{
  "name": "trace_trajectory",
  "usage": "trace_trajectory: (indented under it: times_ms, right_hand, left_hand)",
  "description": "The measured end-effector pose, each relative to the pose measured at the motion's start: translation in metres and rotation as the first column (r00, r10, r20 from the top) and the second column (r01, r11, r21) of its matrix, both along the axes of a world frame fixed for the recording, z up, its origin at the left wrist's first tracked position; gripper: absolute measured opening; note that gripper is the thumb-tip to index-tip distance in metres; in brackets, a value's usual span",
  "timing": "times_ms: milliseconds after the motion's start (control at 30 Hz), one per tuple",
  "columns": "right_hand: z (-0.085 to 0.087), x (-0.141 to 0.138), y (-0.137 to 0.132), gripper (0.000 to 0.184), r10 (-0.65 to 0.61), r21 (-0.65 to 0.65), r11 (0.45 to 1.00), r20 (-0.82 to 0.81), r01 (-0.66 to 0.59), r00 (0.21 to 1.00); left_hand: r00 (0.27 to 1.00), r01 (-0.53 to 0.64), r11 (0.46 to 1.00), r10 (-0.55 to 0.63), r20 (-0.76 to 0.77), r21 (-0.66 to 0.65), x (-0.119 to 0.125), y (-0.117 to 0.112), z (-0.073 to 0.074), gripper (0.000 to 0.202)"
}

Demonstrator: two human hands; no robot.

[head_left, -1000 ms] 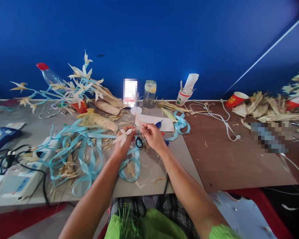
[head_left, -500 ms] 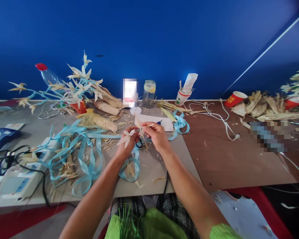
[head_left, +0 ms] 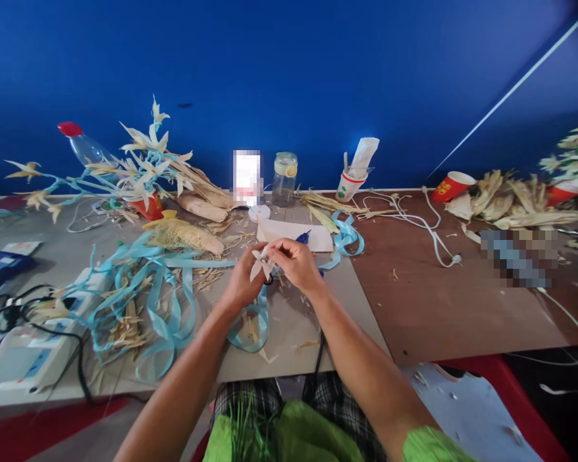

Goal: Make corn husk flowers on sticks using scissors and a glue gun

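My left hand (head_left: 241, 282) is closed round a small pale flower made of corn husk (head_left: 261, 260), held just above the table. My right hand (head_left: 293, 262) pinches the same flower from the right, fingertips touching its petals. Both hands meet over a heap of light blue ribbon (head_left: 164, 301) and husk scraps. A black scissor handle (head_left: 268, 280) peeks out under the hands. Behind them lie a white paper sheet (head_left: 296, 234) and a blue pen-like tool (head_left: 303, 237).
Husk-flower branches (head_left: 130, 167) stand in a red cup at the back left beside a clear bottle (head_left: 81, 146). A glass jar (head_left: 285, 178), a paper cup (head_left: 350, 183), white cords (head_left: 414, 221), a glue gun (head_left: 0, 264) and a power strip (head_left: 33, 356) lie around. More husks (head_left: 515, 208) sit at the right.
Both hands have drawn together; the right hand now pinches the flower itself. The flower has shifted slightly right and closer to the right hand.
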State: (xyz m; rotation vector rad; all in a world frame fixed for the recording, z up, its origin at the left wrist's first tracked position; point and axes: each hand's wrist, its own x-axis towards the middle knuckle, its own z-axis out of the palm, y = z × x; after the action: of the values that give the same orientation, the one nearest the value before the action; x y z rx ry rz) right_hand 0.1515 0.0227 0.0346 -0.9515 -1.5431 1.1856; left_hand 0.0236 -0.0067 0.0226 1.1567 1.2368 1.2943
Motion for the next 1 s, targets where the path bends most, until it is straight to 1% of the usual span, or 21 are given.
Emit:
trace_trajectory:
  times_ms: [33, 133, 167, 267, 367, 500, 567, 667, 767, 867, 1000]
  right_hand:
    - [0.0, 0.002, 0.002, 0.019, -0.026, 0.003, 1.0, 0.005, 0.026, 1.0]
    - [0.002, 0.008, 0.006, 0.019, -0.073, 0.01, 0.997, 0.035, 0.073, 0.997]
    - [0.003, 0.009, 0.006, 0.019, -0.077, 0.014, 0.997, 0.046, 0.076, 0.996]
    - [0.005, 0.011, 0.006, 0.02, -0.045, 0.017, 0.999, 0.075, 0.044, 0.996]
    - [0.004, 0.012, 0.007, 0.022, -0.032, 0.01, 0.999, 0.073, 0.031, 0.997]
    - [-0.002, 0.014, 0.012, 0.023, -0.156, 0.009, 0.988, 0.002, 0.156, 0.988]
    - [-0.003, 0.014, 0.014, 0.024, -0.186, 0.018, 0.982, -0.026, 0.187, 0.982]
    - [-0.002, 0.014, 0.012, 0.025, -0.171, 0.059, 0.983, -0.021, 0.172, 0.985]
    - [0.003, 0.012, 0.007, 0.024, -0.151, 0.097, 0.984, 0.015, 0.149, 0.988]
    - [0.007, 0.014, 0.004, 0.022, -0.11, 0.138, 0.985, 0.057, 0.101, 0.992]
    - [0.008, 0.019, 0.004, 0.02, -0.078, 0.243, 0.969, 0.103, 0.051, 0.992]
  left_hand:
    - [0.998, 0.057, 0.998, -0.056, -0.04, 0.022, -0.001, -0.001, 0.004, 0.027]
    - [0.978, 0.139, 0.99, -0.134, -0.161, 0.021, -0.005, -0.002, 0.011, 0.009]
    - [0.97, 0.157, 0.987, -0.15, -0.194, 0.023, -0.007, -0.001, 0.011, 0.006]
    - [0.957, 0.188, 0.981, -0.172, -0.235, 0.047, -0.012, 0.002, 0.009, 0.015]
    - [0.958, 0.213, 0.976, -0.198, -0.206, 0.051, -0.014, 0.004, 0.004, 0.017]
    - [0.965, 0.245, 0.969, -0.241, -0.099, 0.031, -0.013, 0.004, 0.003, 0.017]
    - [0.97, 0.241, 0.97, -0.24, -0.038, 0.025, -0.012, 0.003, 0.004, 0.016]
    - [0.968, 0.248, 0.969, -0.249, 0.027, 0.014, -0.011, 0.003, 0.006, 0.028]
    - [0.958, 0.281, 0.959, -0.282, 0.048, 0.022, -0.011, 0.003, 0.004, 0.032]
    - [0.951, 0.304, 0.951, -0.306, 0.044, 0.046, -0.012, 0.003, 0.003, 0.03]
    - [0.922, 0.386, 0.922, -0.387, 0.019, 0.038, -0.013, 0.002, 0.007, 0.017]
